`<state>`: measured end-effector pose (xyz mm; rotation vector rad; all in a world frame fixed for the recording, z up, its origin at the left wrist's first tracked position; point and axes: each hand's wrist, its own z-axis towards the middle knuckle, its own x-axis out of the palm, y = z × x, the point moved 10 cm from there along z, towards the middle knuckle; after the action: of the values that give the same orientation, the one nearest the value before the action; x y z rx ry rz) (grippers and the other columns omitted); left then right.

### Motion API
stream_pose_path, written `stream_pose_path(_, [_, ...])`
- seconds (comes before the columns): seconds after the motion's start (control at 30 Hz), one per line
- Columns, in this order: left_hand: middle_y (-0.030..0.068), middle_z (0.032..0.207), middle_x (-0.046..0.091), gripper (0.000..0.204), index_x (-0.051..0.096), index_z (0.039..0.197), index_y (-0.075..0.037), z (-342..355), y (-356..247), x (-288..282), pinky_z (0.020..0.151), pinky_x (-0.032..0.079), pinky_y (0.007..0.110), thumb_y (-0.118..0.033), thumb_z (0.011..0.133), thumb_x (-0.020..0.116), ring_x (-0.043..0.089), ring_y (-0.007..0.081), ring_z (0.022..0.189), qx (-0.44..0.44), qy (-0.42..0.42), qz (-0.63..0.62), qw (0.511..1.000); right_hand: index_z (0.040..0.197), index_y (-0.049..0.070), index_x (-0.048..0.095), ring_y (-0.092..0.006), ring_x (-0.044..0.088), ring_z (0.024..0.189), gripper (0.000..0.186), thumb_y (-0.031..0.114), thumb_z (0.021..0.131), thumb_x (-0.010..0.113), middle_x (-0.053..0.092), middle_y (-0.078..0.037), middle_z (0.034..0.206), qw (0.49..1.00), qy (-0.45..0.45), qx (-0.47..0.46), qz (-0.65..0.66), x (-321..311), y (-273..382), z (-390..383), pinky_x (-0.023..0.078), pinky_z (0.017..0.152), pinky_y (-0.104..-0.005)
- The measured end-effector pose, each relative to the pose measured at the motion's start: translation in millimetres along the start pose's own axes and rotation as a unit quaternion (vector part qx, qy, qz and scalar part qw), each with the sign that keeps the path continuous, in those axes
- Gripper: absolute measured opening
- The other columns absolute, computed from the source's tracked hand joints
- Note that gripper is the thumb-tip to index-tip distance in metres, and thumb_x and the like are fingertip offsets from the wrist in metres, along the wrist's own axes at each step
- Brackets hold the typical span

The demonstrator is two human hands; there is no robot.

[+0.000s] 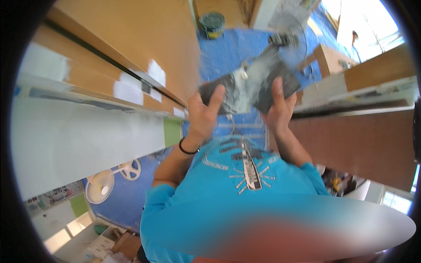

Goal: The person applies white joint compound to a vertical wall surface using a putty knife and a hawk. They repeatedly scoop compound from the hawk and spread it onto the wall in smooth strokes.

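Note:
In front of my chest I hold two flat dark plates smeared with wet white paste. My left hand [203,116] is closed on the edge of one dark paste-smeared plate [226,81], thumb on top. My right hand [280,107] grips a second dark paste-smeared plate [267,94], tilted, its thumb also on the upper face. White paste [242,94] lies between them, mostly toward the inner edges. Motion blur hides the plates' exact shape and whether they touch.
A wooden panel [153,35] with white patches rises at left; a reddish-brown board [346,140] stands at right. Blue sheeting [228,52] covers the floor. Ahead are a dark bucket [212,24] and a fan [285,40]; another fan [100,186] is behind left.

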<state>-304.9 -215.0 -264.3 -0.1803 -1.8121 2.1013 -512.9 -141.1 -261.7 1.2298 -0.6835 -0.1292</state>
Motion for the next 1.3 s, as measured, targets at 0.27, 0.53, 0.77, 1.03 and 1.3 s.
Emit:
stream_pose_path(0.27, [0.0048, 0.097, 0.071, 0.025, 0.065, 0.117, 0.003, 30.1, -186.8, -49.9, 0.082, 0.053, 0.030, -0.013, 0.099, 0.070, 0.063, 0.0087, 0.094, 0.328, -0.137, -0.106, 0.928, 0.142, -0.004, 0.055, -0.0142, 0.058, 0.112, 0.051, 0.030, 0.104, 0.065, 0.064, -0.007, 0.128, 0.996, 0.033, -0.046, -0.070, -3.5, 28.8, 26.7, 0.044, 0.101, -0.0300])
stream_pose_path(0.53, [0.0158, 0.093, 0.071, 0.017, 0.071, 0.105, 0.001, 19.0, -438.0, -67.3, 0.082, 0.051, 0.041, -0.011, 0.094, 0.064, 0.067, 0.0295, 0.088, 0.649, -0.560, 0.233, 0.459, 0.126, -0.001, 0.062, -0.0137, 0.061, 0.101, 0.040, 0.031, 0.102, 0.069, 0.067, -0.005, 0.113, 0.995, 0.014, -0.074, -0.065, -22.9, 38.4, 23.3, 0.049, 0.090, -0.0301])
stream_pose_path(0.77, [0.0112, 0.104, 0.067, 0.025, 0.067, 0.113, 0.001, 78.9, -531.8, -58.8, 0.085, 0.048, 0.045, -0.013, 0.095, 0.056, 0.063, 0.0283, 0.101, 0.474, -0.669, 0.284, 0.497, 0.128, 0.001, 0.060, -0.0157, 0.064, 0.099, 0.041, 0.031, 0.102, 0.068, 0.067, -0.006, 0.114, 0.982, -0.080, -0.150, -0.085, -52.4, 67.9, 0.9, 0.052, 0.087, -0.0326])
stream_pose_path(1.03, [0.0111, 0.104, 0.069, 0.028, 0.070, 0.110, 0.000, 116.1, -565.1, -75.2, 0.088, 0.044, 0.046, -0.019, 0.097, 0.055, 0.063, 0.0267, 0.101, 0.416, -0.698, 0.304, 0.497, 0.132, 0.001, 0.055, -0.0187, 0.064, 0.105, 0.046, 0.033, 0.101, 0.069, 0.065, -0.008, 0.117, 0.971, -0.128, -0.149, -0.139, -85.3, 94.5, -27.7, 0.055, 0.086, -0.0366])
stream_pose_path(1.3, [0.0132, 0.110, 0.071, 0.033, 0.069, 0.119, 0.002, 126.8, -573.5, -68.1, 0.100, 0.039, 0.054, -0.019, 0.097, 0.054, 0.064, 0.0287, 0.109, 0.403, -0.645, 0.362, 0.539, 0.132, 0.000, 0.054, -0.0200, 0.063, 0.104, 0.048, 0.032, 0.101, 0.070, 0.063, -0.009, 0.119, 0.961, -0.172, -0.173, -0.130, -91.5, 103.8, -44.2, 0.054, 0.088, -0.0368])
